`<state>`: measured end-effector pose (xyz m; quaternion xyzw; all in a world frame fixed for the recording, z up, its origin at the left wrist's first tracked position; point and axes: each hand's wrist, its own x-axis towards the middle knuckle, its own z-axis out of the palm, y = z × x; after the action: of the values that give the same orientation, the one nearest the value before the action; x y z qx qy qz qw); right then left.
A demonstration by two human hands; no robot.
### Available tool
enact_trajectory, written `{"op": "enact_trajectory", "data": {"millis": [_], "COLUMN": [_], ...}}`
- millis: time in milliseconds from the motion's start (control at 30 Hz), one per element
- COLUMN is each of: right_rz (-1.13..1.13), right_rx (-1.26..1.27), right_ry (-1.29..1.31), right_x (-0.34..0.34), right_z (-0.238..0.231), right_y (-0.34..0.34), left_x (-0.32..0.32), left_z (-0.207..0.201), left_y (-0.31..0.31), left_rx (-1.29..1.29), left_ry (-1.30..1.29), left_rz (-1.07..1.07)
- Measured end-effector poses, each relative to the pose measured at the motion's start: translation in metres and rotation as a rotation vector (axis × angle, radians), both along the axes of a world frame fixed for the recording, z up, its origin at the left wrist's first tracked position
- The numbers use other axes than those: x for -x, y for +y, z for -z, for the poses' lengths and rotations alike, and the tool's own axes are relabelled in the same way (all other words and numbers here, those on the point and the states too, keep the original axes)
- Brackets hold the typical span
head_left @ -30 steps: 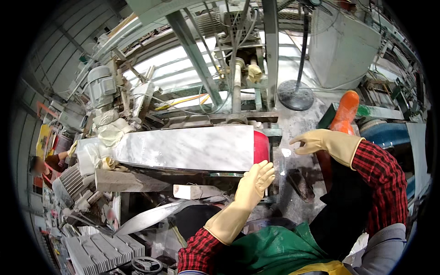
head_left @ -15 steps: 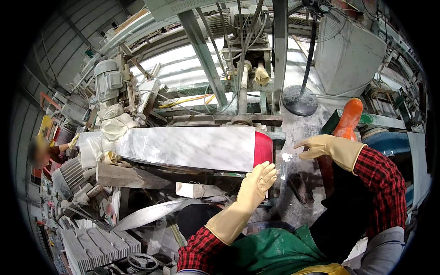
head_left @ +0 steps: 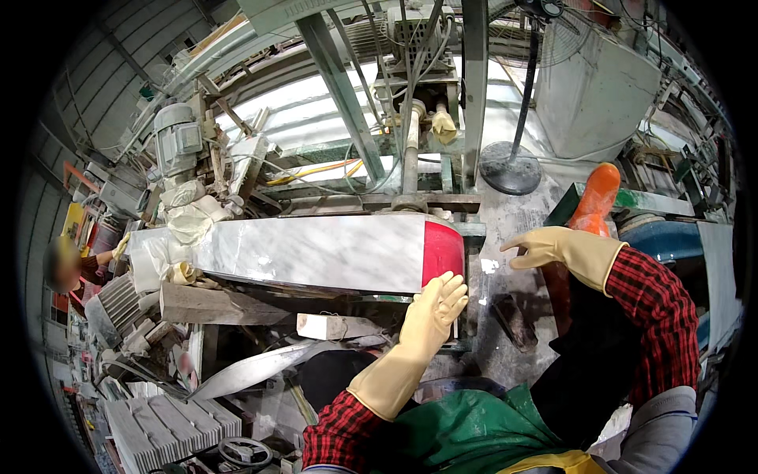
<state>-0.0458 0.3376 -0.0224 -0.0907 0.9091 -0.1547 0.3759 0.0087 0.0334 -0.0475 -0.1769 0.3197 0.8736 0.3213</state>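
Both hands barely shifted: left hand (head_left: pixel 433 314) flat, fingers spread, at slab (head_left: pixel 316 253) red end; right hand (head_left: pixel 553 246) open, apart.

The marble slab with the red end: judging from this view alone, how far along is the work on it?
Done: the marble slab lies flat on the machine bed. In hand: the left hand, gloved, presses its red end; the right hand hovers open beside it, touching nothing. Left: no cut shows in the slab, so machining appears not yet started.
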Motion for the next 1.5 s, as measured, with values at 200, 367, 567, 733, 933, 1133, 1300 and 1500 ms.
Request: {"op": "enact_trajectory", "data": {"millis": [200,367,567,733,933,1133,1300,1500], "right_rz": [-0.037,-0.031,-0.049,-0.01,-0.007,-0.033,-0.018,-0.109], "right_rx": [-0.014,-0.014,-0.043,-0.035,-0.044,-0.077,-0.036,0.051], "right_ry": [0.022,0.002,0.013,0.001,-0.002,0.01,-0.008,0.085], "right_x": [0.0,0.0,0.001,0.0,0.001,0.001,0.002,0.006], "right_z": [-0.001,-0.005,-0.005,-0.004,-0.004,-0.01,-0.007,0.017], "right_y": [0.001,-0.001,-0.003,-0.002,-0.003,-0.005,-0.005,0.004], "left_x": [-0.001,0.0,-0.001,-0.001,-0.001,-0.002,-0.001,-0.005], "left_z": [0.0,0.0,-0.002,-0.001,0.003,0.005,0.008,0.003], "left_y": [0.001,0.002,0.002,0.002,0.004,0.007,0.004,0.008], "left_rx": [0.013,0.02,0.038,0.044,0.031,0.009,0.016,0.117], "left_ry": [0.03,0.088,0.099,0.106,0.107,0.086,0.13,0.128], "left_rz": [0.011,0.069,0.067,0.091,0.109,0.086,0.11,0.119]}}
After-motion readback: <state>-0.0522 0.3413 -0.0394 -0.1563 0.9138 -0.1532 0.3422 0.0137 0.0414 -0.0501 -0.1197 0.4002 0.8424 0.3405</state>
